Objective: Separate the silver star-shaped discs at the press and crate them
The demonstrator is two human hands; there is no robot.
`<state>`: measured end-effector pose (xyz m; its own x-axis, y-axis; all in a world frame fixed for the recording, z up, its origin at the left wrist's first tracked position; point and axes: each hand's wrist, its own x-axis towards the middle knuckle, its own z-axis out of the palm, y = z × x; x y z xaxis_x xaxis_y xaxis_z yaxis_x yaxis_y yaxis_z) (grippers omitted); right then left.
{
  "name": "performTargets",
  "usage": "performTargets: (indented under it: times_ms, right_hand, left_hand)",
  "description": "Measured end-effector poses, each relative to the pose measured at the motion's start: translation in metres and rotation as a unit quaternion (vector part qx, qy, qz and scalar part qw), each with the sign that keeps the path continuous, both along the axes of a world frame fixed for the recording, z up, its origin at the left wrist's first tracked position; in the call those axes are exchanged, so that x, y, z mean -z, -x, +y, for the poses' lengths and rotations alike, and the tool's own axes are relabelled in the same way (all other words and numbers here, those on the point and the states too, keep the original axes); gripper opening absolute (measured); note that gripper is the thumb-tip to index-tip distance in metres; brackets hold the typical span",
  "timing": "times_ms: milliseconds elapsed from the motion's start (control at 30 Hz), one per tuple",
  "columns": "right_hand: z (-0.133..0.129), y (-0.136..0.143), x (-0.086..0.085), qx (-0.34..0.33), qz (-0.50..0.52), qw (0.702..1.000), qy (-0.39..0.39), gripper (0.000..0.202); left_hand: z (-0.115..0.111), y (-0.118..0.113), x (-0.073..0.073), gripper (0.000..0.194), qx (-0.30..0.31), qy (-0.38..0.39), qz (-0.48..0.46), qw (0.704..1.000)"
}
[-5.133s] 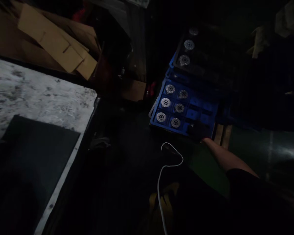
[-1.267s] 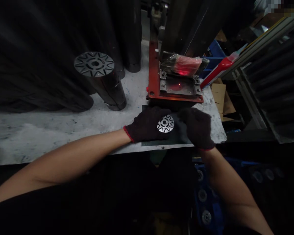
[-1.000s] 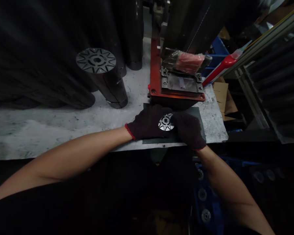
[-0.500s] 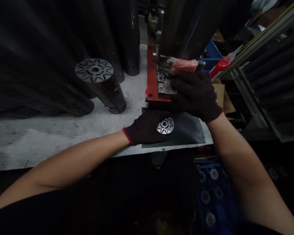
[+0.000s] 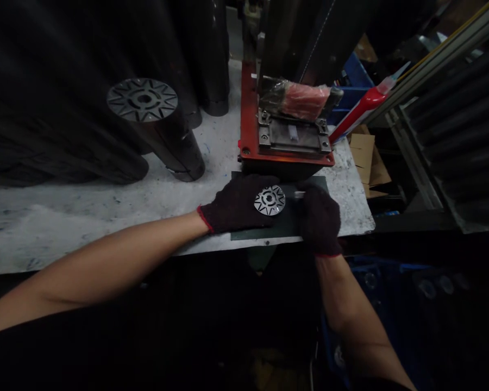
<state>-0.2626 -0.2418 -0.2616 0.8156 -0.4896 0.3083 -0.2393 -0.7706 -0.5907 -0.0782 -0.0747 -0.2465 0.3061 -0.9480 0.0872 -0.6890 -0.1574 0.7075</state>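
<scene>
Back upward, the gloved left hand [image 5: 240, 203] curls its fingers round the star-patterned metal disc [image 5: 269, 200], while just right of them the right hand [image 5: 321, 217] pinches a small, blurred pale strip [image 5: 299, 194].

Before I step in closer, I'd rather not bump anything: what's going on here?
A person in dark gloves is at a spotted white bench top. Their left hand holds a round metal part, spoked face showing, over a dark green mat. The right hand pinches a small pale piece, too blurred to name, apart from that face. A red-orange base stands just beyond the hands.
</scene>
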Motion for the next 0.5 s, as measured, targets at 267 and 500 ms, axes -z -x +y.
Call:
performTargets:
  times_ms: [267, 500]
  right_hand:
    - [0.0, -0.025, -0.016, -0.071, 0.032, 0.996, 0.05, 0.036]
    - [-0.022, -0.043, -0.082, -0.142, -0.032, 0.961, 0.236, 0.034]
  left_hand:
    - [-0.007, 0.005, -0.014, 0.078, 0.005, -0.038, -0.027, 0.999]
    - [-0.002, 0.003, -0.002, 0.086, 0.004, -0.011, -0.05, 0.999]
